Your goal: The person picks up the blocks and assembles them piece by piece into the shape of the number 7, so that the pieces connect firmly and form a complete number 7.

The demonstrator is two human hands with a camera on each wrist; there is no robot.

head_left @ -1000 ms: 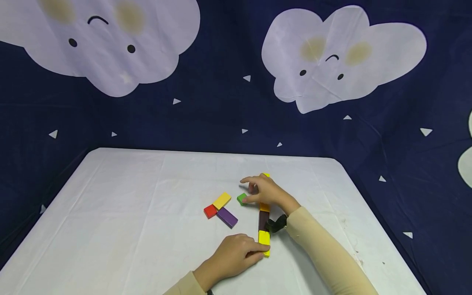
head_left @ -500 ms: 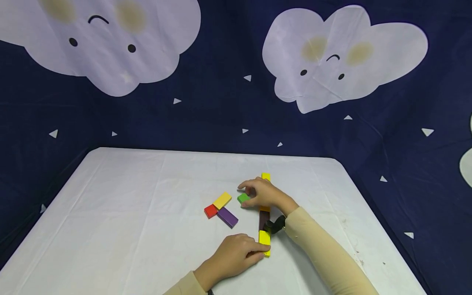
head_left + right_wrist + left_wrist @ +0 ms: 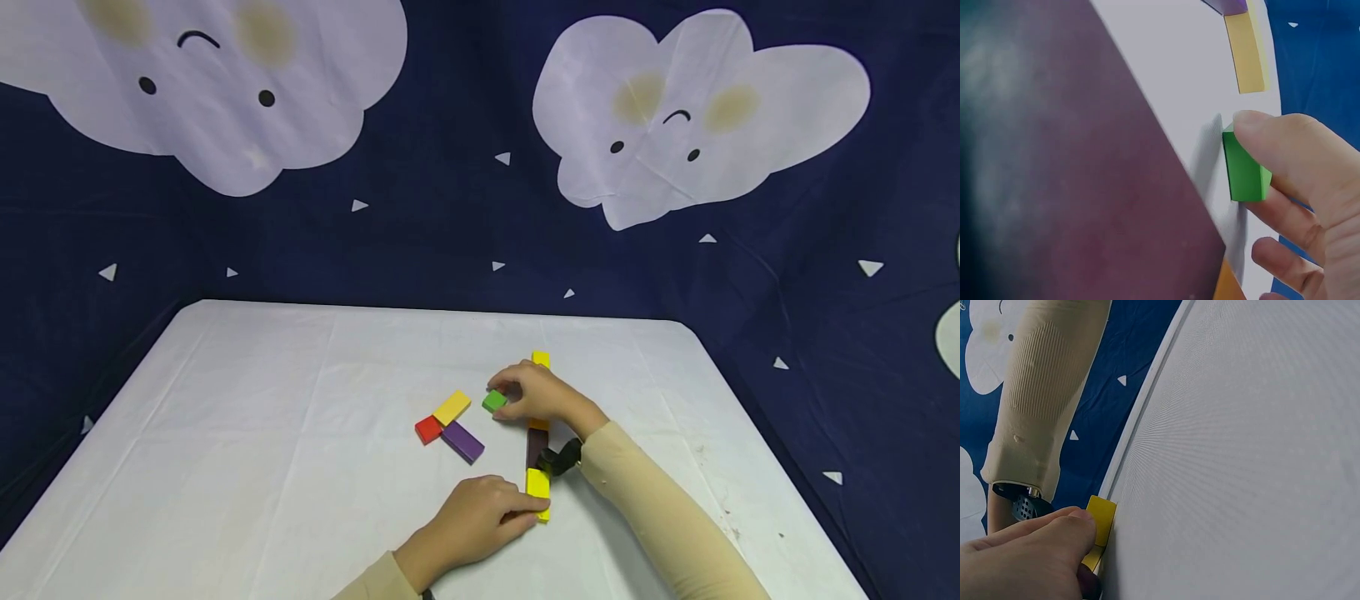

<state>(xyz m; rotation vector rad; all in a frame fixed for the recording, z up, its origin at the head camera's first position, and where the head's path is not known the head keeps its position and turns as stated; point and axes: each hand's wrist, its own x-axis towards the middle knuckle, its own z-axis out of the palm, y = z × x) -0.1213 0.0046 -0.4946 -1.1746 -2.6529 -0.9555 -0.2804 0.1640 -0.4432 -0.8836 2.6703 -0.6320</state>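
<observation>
A small green block [image 3: 494,402] sits between the thumb and fingers of my right hand [image 3: 543,393], which pinches it. In the right wrist view, the thumb [image 3: 1260,128] lies along one side of the block, with fingers behind it. My left hand [image 3: 476,521] holds the yellow block [image 3: 537,482] at the near end of a row, thumb and index finger at its end. The left wrist view shows fingertips against this yellow block [image 3: 1104,515]. Farther along the row come a dark block [image 3: 537,447], an orange block [image 3: 538,423] and another yellow block [image 3: 541,358]; my right hand hides part of it.
Left of the row lie a light yellow block [image 3: 452,408], a red block [image 3: 428,430] and a purple block [image 3: 462,442], close together. A white cloth [image 3: 225,450] covers the table. Behind hangs a dark blue curtain [image 3: 450,242] with cloud shapes.
My right hand has drawn its fingers in around the green block, which has shifted only slightly. The left hand stays at the near yellow block.
</observation>
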